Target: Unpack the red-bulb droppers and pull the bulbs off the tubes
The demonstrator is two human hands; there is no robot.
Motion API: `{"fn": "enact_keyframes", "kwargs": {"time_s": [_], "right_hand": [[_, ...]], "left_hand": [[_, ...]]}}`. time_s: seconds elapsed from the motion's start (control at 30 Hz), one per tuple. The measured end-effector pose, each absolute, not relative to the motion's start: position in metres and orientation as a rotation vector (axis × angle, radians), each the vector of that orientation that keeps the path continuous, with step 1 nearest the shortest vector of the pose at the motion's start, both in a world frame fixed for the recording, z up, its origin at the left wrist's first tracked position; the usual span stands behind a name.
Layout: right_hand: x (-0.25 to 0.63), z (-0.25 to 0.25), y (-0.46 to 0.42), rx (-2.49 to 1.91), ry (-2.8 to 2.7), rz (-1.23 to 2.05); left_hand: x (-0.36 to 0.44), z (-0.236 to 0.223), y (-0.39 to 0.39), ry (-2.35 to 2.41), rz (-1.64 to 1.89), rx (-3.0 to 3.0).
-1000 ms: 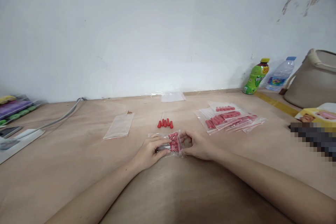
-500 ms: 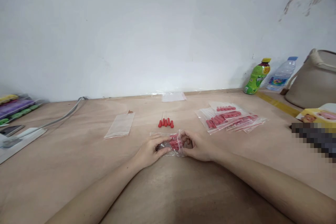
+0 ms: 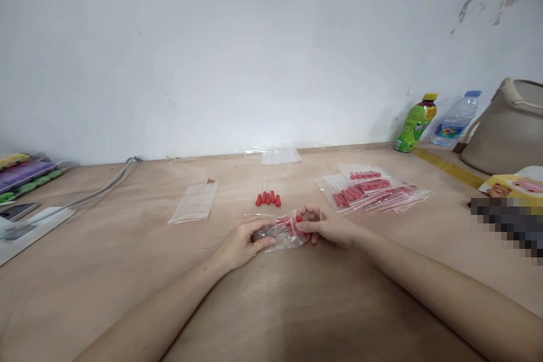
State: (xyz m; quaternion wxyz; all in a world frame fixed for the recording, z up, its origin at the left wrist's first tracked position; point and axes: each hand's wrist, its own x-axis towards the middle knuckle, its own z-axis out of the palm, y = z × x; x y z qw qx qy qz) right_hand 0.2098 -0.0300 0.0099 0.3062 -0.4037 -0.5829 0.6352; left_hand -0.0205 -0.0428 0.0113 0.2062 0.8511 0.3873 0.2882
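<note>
My left hand (image 3: 250, 240) is closed on a clear plastic bag (image 3: 282, 237), thumb and fingers gripping its left part. Red-bulbed droppers (image 3: 298, 218) lie at the bag's right end, some bulbs at its mouth. My right hand (image 3: 324, 225) pinches at these bulbs with thumb and fingers; part of its hold is hidden. Just beyond the bag, several loose droppers (image 3: 268, 197) with red bulbs and thin clear stems lie in a row. To the right is a pile of filled zip bags (image 3: 369, 189) with red bulbs showing inside.
Flat clear bags (image 3: 193, 202) lie left of the loose droppers, and another bag (image 3: 280, 156) lies by the wall. A green bottle (image 3: 416, 124), a water bottle (image 3: 456, 120) and a grey-brown bag (image 3: 504, 130) stand back right. A cable (image 3: 106, 184) and phone (image 3: 19, 211) are left.
The red bulbs in the held bag have shifted right, toward its mouth. My right hand has moved slightly right and its fingers now close on the bulbs. My left hand stays put.
</note>
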Motion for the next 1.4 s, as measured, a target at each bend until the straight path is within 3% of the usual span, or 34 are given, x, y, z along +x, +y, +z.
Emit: {"fn": "enact_keyframes", "kwargs": {"time_s": [0.17, 0.4, 0.57, 0.77, 1.0, 1.4], "right_hand": [[0.222, 0.012, -0.027, -1.040, -1.347, 1.859], [0.221, 0.006, -0.023, -1.029, -1.325, 1.746], [0.253, 0.043, -0.014, -1.159, -1.526, 1.625], [0.294, 0.084, -0.008, -1.179, -1.692, 1.088], [0.228, 0.028, 0.010, -1.069, -1.922, 0.153], [0.201, -0.006, 0.029, -0.910, -2.307, -0.041]], "left_hand": [[-0.021, 0.010, -0.042, 1.033, 0.812, 2.413], [-0.020, 0.011, -0.043, 1.018, 0.817, 2.410], [-0.020, 0.012, -0.044, 1.019, 0.809, 2.416], [-0.021, 0.012, -0.044, 0.991, 0.806, 2.461], [-0.022, 0.010, -0.043, 0.974, 0.794, 2.489], [-0.022, 0.012, -0.044, 0.987, 0.769, 2.493]]}}
